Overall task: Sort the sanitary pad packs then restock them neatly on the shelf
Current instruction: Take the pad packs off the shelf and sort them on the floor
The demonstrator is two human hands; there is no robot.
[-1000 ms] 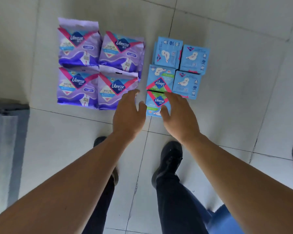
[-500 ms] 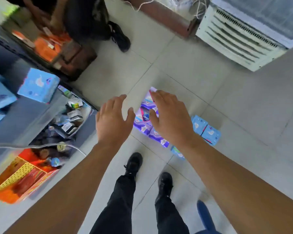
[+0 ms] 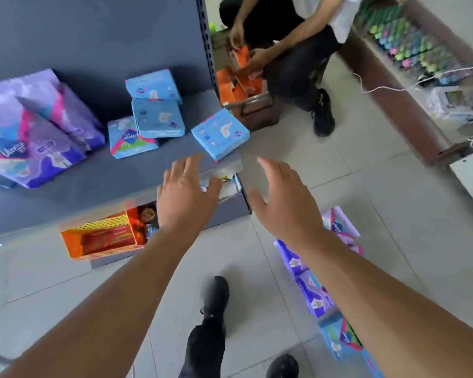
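On the grey shelf (image 3: 93,175) lie purple pad packs (image 3: 30,137) at the left and several blue pad packs (image 3: 156,115) in the middle. One blue pack (image 3: 220,133) sits tilted at the shelf's right corner. My left hand (image 3: 186,197) hovers over the shelf's front edge, fingers spread, holding nothing. My right hand (image 3: 281,200) is beside it over the floor, also spread and empty. More purple packs (image 3: 311,293) and blue packs (image 3: 339,339) lie on the floor under my right forearm.
An orange box (image 3: 101,236) stands on the lower shelf. Another person (image 3: 284,50) crouches at the back over a crate of orange packs (image 3: 238,85). A low display (image 3: 410,53) and cables run along the right. My shoes (image 3: 216,296) are on the tiled floor.
My view swung from the packs sorted on the floor up to the shelf. Both hands stayed empty and spread, now reaching toward the shelf's right corner.
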